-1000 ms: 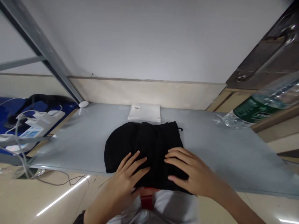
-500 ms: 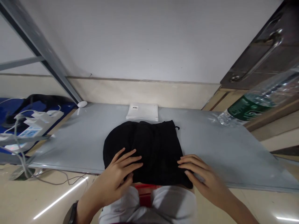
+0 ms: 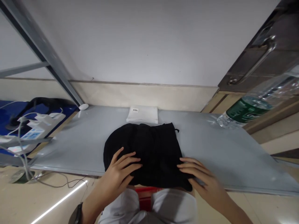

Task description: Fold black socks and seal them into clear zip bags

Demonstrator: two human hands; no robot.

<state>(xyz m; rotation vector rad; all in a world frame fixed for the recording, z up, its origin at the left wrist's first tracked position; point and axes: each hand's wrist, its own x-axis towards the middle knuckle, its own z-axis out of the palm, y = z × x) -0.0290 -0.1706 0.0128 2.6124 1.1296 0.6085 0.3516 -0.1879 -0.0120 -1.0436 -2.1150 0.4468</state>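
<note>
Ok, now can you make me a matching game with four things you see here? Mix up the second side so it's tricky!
Column one
1. black cloth item
2. plastic bottle
3. power strip
4. white packet

Column two
A. far left, with plugs in it
B. has a barcode sticker
C. left hand over it, right hand at its edge
D. wears a green label

Right pairs: 1-C, 2-D, 3-A, 4-B
</note>
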